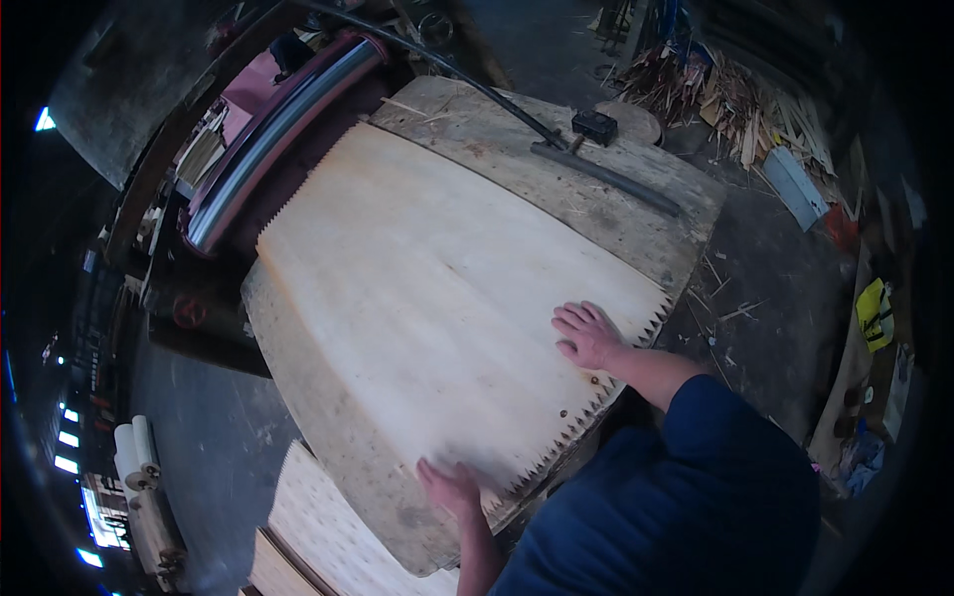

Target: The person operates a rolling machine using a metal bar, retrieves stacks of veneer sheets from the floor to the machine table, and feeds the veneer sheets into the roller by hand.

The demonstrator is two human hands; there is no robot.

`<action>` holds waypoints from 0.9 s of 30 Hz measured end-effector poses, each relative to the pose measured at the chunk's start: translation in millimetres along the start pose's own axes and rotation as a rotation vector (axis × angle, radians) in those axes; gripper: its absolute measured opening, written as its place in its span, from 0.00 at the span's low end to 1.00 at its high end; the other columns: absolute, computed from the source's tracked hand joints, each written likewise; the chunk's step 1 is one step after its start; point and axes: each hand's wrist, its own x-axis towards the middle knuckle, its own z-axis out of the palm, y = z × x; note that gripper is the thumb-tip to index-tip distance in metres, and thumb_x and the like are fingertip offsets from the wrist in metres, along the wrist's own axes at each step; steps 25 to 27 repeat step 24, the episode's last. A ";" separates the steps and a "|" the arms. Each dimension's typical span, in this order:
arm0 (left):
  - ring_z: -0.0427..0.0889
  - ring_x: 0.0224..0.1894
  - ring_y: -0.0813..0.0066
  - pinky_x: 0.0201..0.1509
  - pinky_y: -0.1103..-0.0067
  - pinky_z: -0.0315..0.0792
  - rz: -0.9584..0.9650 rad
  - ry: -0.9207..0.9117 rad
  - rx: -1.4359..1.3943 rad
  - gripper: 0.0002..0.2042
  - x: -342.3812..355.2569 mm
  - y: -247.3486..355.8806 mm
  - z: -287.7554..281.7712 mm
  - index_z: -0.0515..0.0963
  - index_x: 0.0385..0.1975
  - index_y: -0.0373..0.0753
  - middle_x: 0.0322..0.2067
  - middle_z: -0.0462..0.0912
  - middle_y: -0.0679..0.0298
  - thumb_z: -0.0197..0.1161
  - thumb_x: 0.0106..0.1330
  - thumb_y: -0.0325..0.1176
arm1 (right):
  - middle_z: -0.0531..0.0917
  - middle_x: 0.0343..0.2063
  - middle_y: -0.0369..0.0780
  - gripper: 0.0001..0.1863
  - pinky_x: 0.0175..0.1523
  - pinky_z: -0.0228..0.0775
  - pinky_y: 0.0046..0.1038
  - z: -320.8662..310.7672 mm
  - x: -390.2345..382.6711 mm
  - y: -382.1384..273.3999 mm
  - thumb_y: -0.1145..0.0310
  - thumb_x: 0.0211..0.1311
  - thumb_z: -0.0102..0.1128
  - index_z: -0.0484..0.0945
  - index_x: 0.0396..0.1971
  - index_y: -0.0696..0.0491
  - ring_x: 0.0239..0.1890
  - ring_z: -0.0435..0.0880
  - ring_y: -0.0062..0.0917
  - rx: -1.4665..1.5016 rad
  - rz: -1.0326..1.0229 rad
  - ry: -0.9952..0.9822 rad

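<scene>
A pale wood veneer sheet with saw-toothed near and far ends lies across a worn wooden board table. Its far end reaches up beside a shiny metal roller set in a reddish machine frame. My right hand rests on the sheet near its toothed right end, fingers stretched out and palm down. At the sheet's lower left corner, my left hand lies with its fingers extended on the surface. Neither hand grips the sheet visibly. Two dark knots show near the toothed edge between the hands.
A long metal bar crosses the table's far side, near a small black box. Another veneer stack sits low at left. Pale rolls stand farther left. Wood scraps pile up at the far right.
</scene>
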 end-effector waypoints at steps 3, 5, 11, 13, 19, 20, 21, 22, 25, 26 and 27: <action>0.67 0.56 0.46 0.61 0.63 0.61 0.301 -0.233 -0.207 0.25 17.1 72.1 36.4 0.65 0.54 0.28 0.49 0.70 0.43 0.61 0.57 0.30 | 0.68 0.57 0.40 0.22 0.66 0.48 0.42 1.8 4.5 1.3 0.57 0.58 0.48 0.70 0.50 0.51 0.62 0.62 0.32 0.007 -0.030 -0.012; 0.67 0.56 0.46 0.61 0.64 0.61 0.407 -0.334 -0.306 0.23 27.0 113.8 78.1 0.64 0.56 0.29 0.50 0.70 0.44 0.55 0.64 0.36 | 0.68 0.57 0.40 0.23 0.66 0.47 0.43 8.0 8.4 -6.1 0.57 0.58 0.48 0.69 0.52 0.52 0.63 0.61 0.32 0.014 -0.048 -0.029; 0.51 0.66 0.45 0.68 0.63 0.49 0.078 -0.757 -0.518 0.30 69.5 258.9 179.6 0.54 0.64 0.35 0.64 0.51 0.44 0.38 0.70 0.51 | 0.72 0.53 0.40 0.20 0.65 0.51 0.43 26.0 -2.2 19.4 0.60 0.52 0.54 0.75 0.45 0.51 0.61 0.64 0.32 0.120 -0.245 -0.087; 0.39 0.69 0.46 0.70 0.59 0.38 0.105 -0.789 -0.492 0.31 87.9 266.8 208.4 0.52 0.66 0.41 0.67 0.45 0.48 0.35 0.69 0.56 | 0.75 0.48 0.40 0.16 0.61 0.56 0.41 5.8 15.0 60.4 0.62 0.51 0.55 0.76 0.40 0.51 0.56 0.69 0.32 0.269 -0.401 -0.108; 0.38 0.69 0.45 0.68 0.52 0.38 0.404 -0.651 0.144 0.37 71.8 312.7 217.1 0.44 0.68 0.42 0.69 0.41 0.55 0.41 0.65 0.59 | 0.79 0.31 0.47 0.08 0.43 0.69 0.43 -47.5 171.2 230.1 0.66 0.54 0.54 0.76 0.31 0.54 0.37 0.78 0.43 0.218 0.047 0.131; 0.38 0.69 0.43 0.67 0.50 0.39 0.416 -0.651 0.186 0.39 70.1 313.6 214.6 0.43 0.68 0.42 0.69 0.40 0.54 0.43 0.64 0.61 | 0.78 0.34 0.48 0.11 0.45 0.69 0.43 -52.6 203.7 239.3 0.65 0.56 0.53 0.75 0.36 0.55 0.39 0.77 0.43 0.239 0.169 0.206; 0.38 0.69 0.43 0.67 0.50 0.39 0.399 -0.641 0.189 0.39 68.2 312.7 215.2 0.43 0.68 0.42 0.69 0.40 0.54 0.43 0.64 0.61 | 0.78 0.37 0.49 0.15 0.46 0.69 0.42 -57.2 231.4 244.5 0.64 0.57 0.52 0.74 0.42 0.55 0.41 0.77 0.44 0.258 0.297 0.279; 0.38 0.69 0.43 0.68 0.50 0.38 0.400 -0.648 0.208 0.39 68.8 311.5 216.8 0.43 0.68 0.42 0.69 0.40 0.54 0.43 0.64 0.62 | 0.77 0.41 0.50 0.19 0.47 0.69 0.41 -54.3 256.0 252.1 0.63 0.59 0.52 0.71 0.48 0.55 0.43 0.77 0.43 0.255 0.335 0.225; 0.36 0.70 0.44 0.69 0.51 0.33 0.384 -0.709 0.212 0.40 75.5 313.0 217.4 0.42 0.68 0.43 0.69 0.38 0.54 0.41 0.63 0.64 | 0.75 0.47 0.50 0.23 0.51 0.67 0.41 -39.3 298.2 264.2 0.61 0.60 0.51 0.67 0.55 0.53 0.49 0.75 0.40 0.215 0.444 0.099; 0.36 0.70 0.44 0.69 0.51 0.33 0.384 -0.709 0.212 0.40 75.5 313.0 217.4 0.42 0.68 0.43 0.69 0.38 0.54 0.41 0.63 0.64 | 0.75 0.47 0.50 0.23 0.51 0.67 0.41 -39.3 298.2 264.2 0.61 0.60 0.51 0.67 0.55 0.53 0.49 0.75 0.40 0.215 0.444 0.099; 0.36 0.70 0.44 0.69 0.51 0.33 0.384 -0.709 0.212 0.40 75.5 313.0 217.4 0.42 0.68 0.43 0.69 0.38 0.54 0.41 0.63 0.64 | 0.75 0.47 0.50 0.23 0.51 0.67 0.41 -39.3 298.2 264.2 0.61 0.60 0.51 0.67 0.55 0.53 0.49 0.75 0.40 0.215 0.444 0.099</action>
